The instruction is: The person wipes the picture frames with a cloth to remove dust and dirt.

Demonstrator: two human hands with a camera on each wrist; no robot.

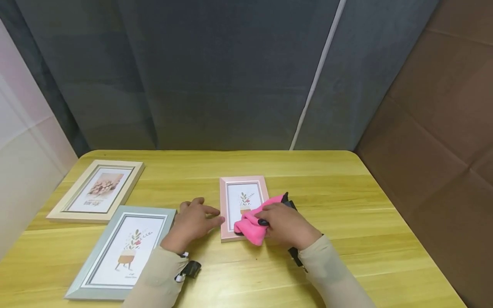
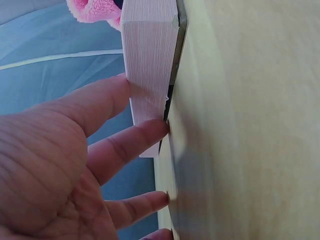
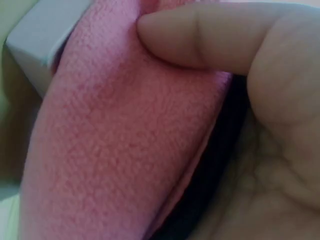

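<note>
A small pink picture frame (image 1: 224, 205) lies face up near the middle of the table, its print showing leaves and a flower in a pot. My right hand (image 1: 286, 224) grips a bunched pink cloth (image 1: 255, 234) with dark edging over the frame's lower right part, hiding that corner. In the right wrist view, the thumb presses into the fuzzy cloth (image 3: 115, 130). My left hand (image 1: 195, 220) is at the frame's left side, fingers spread. The left wrist view shows its thumb and a finger against the frame's side (image 2: 150, 65), other fingertips on the tabletop.
To the left lie a grey-green picture frame (image 1: 96, 250), partly behind the left forearm, and a cream picture frame (image 1: 132, 182) farther back. The wooden table (image 1: 369, 256) ends at a dark curtain (image 1: 231, 77) behind and a brown panel (image 1: 435, 128) at the right.
</note>
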